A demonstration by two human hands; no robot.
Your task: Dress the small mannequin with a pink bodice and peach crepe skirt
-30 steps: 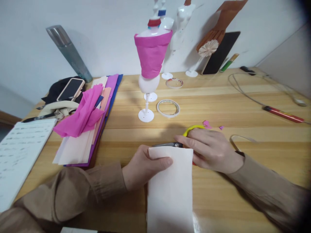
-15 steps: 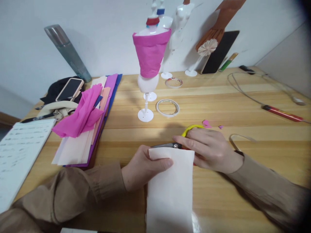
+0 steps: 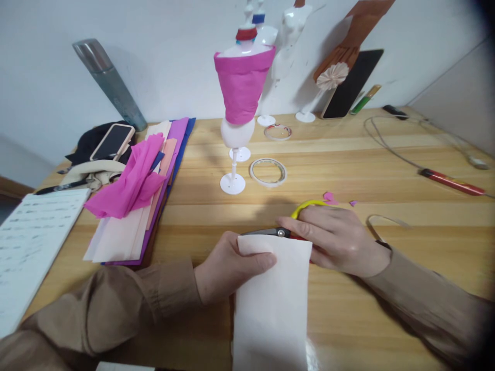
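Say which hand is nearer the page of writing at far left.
Left. The left hand, pinching the pale sheet, is to the right of the page; the right hand, on the scissors, is also to its right, but farther off.

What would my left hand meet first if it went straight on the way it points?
Probably your right hand, which holds the scissors, though depth there is hard to judge.
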